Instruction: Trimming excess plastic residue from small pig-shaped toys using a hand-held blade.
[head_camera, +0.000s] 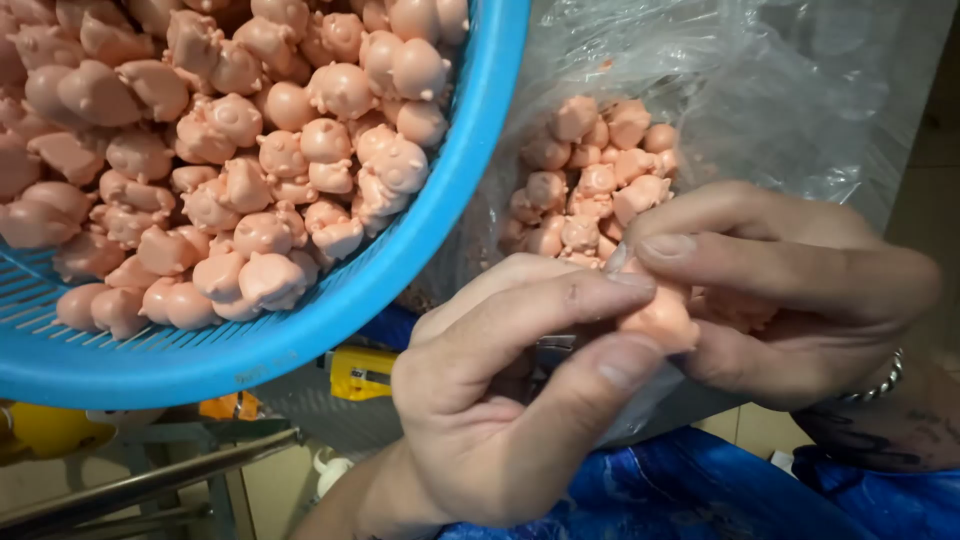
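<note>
Right between the two hands sits one small pink pig figure (660, 318), pinched from both sides. The left hand (500, 400) comes up from below, its thumb and forefinger closed around the near end of the figure, the other fingers curled under. The right hand (780, 290) reaches in from the right edge, fingers laid flat over the top of the same figure and thumb beneath, so it too is closed on it; a ring shows on one finger. The figure's long axis runs roughly left to right, from one hand's fingertips to the other's, and neither hand is plainly nearer, as both touch it.

Just behind the fingertips, a clear plastic bag (780, 90) stands open, with a heap of pink figures (590, 190) inside it; the held figure lies at the bag's lower front edge, touching or nearly touching the film. To the left and higher, well apart from the hands, a blue plastic basket (440, 230) is tilted toward the viewer and filled with many more of the same figures (230, 150). Below the basket lie a yellow object (362, 372) and a metal bar (150, 480), and blue cloth (700, 490) fills the lower right.
</note>
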